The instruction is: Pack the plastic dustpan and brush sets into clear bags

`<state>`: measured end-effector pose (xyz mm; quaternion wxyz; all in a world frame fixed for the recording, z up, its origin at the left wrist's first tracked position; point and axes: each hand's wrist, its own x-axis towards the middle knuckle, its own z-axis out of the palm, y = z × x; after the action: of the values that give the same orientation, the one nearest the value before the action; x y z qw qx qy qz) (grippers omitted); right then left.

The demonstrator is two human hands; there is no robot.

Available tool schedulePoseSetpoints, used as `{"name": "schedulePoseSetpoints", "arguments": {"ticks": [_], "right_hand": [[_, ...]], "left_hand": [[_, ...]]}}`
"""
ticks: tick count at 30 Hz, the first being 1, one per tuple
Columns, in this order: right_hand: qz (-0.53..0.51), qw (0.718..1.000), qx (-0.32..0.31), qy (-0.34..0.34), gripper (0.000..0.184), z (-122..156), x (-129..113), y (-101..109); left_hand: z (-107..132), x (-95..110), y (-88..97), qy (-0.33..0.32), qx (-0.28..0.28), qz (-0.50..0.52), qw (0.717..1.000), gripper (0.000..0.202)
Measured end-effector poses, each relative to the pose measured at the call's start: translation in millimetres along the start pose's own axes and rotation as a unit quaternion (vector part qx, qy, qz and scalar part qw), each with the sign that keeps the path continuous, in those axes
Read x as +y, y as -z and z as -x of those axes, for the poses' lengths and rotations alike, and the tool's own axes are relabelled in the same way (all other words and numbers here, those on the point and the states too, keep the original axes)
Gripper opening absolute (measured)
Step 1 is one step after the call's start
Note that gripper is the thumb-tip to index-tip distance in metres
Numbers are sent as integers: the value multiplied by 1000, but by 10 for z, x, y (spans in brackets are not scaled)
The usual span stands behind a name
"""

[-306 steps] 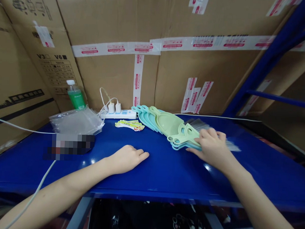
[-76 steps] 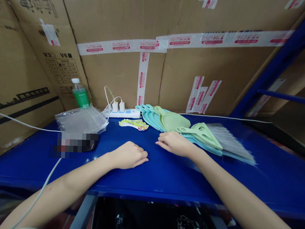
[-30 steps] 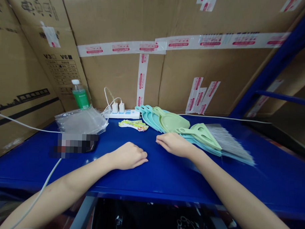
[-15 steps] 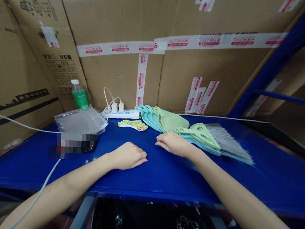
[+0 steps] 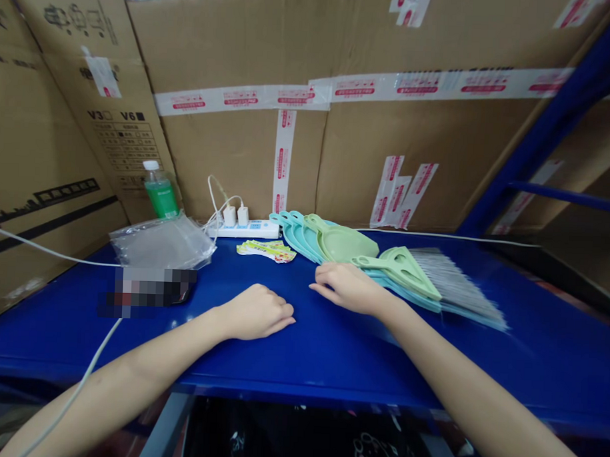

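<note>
My left hand [image 5: 259,312] rests on the blue tabletop [image 5: 325,359], fingers curled into a fist with nothing seen in it. Across a short gap, my right hand [image 5: 350,287] is also closed, its thumb along the curled fingers, beside the brushes and dustpans. Behind it lie overlapping small dustpans, a pale green one [image 5: 349,243] on top of several light blue ones [image 5: 299,235]. To the right a green hand brush [image 5: 408,275] lies over blue ones, their grey bristles [image 5: 458,284] pointing right. A small pile of printed labels [image 5: 267,251] sits beyond my left hand.
A white power strip [image 5: 262,230] with two plugged chargers stands along the cardboard wall [image 5: 228,146]. At left are clear plastic bags [image 5: 159,243], a green bottle [image 5: 162,195] and a blurred-out dark object [image 5: 150,293]. A white cable [image 5: 92,368] crosses my left forearm. A blue frame post [image 5: 529,123] slants at right.
My right hand has shifted very slightly, its fingers lifting a little. The left hand, dustpans and brushes stay where they were.
</note>
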<state>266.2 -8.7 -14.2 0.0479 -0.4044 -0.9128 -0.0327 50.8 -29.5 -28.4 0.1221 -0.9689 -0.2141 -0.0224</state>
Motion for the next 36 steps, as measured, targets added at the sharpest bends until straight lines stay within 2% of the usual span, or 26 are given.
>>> {"name": "schedulePoseSetpoints", "arguments": {"ticks": [7, 13, 16, 19, 22, 27, 30, 33, 36], "right_hand": [[18, 1000, -14, -22, 32, 7, -1, 50], [11, 997, -32, -66, 24, 13, -6, 84], [-7, 996, -33, -79, 34, 24, -16, 108], [-16, 997, -15, -73, 49, 43, -9, 131], [-3, 997, 38, -71, 47, 77, 40, 161], [23, 988, 95, -120, 26, 188, 247, 233], [29, 981, 124, -146, 23, 282, 437, 254], [24, 976, 151, -152, 25, 381, 645, 259], [10, 980, 135, -148, 25, 468, 807, 275]], "left_hand": [[-10, 14, -44, 25, 21, -19, 999, 33], [-22, 5, -71, 39, 35, -56, 997, 23], [-33, 1, -86, 28, 43, -83, 995, 20], [-58, 5, -104, 17, 50, -114, 992, 20], [-102, 7, -111, 5, 52, -147, 988, 21], [-245, 3, -26, -23, 28, -179, 983, 11], [-418, 8, 63, -25, 17, -188, 982, 13], [-652, 8, 121, 4, 23, -196, 980, 17], [-880, -21, 138, 30, 32, -183, 982, 20]]}}
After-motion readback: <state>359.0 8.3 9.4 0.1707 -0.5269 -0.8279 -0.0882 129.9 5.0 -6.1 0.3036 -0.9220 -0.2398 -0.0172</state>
